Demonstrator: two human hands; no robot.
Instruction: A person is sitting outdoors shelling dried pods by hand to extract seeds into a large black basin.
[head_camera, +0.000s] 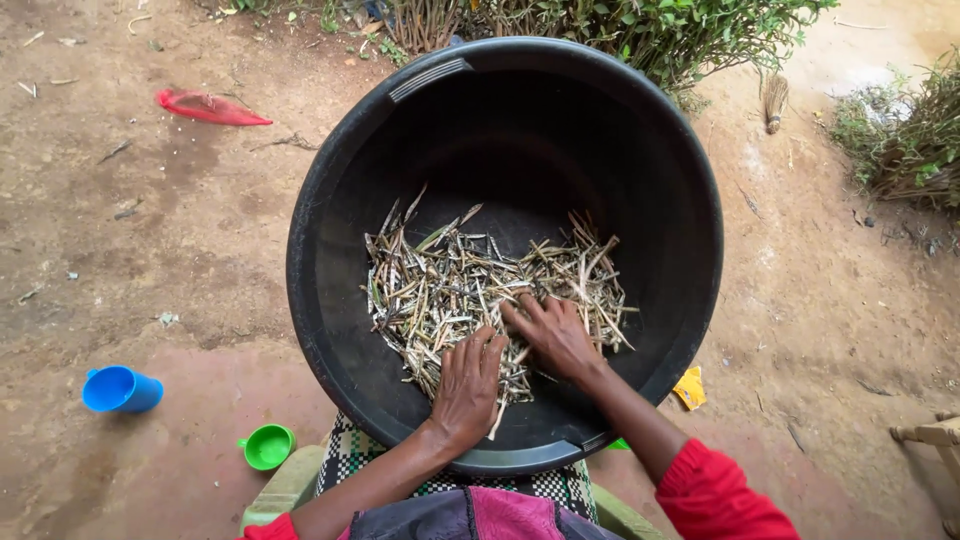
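Big round black plastic basin (330, 240) on lap, tilted twd camera. Heap of dry thin pale pods/stalks (450, 280) in bottom, long axes mostly fanning away from person. Both hands palm-down on near edge of heap: left hand (467, 385) fingers spread, flat, gripping nothing; right hand (553, 335) flat too, farther in, nearer heap centre. Heap lies ahead-left of both.

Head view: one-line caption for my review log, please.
Both hands, left hand and right hand, press into dried pods inside a black basin.
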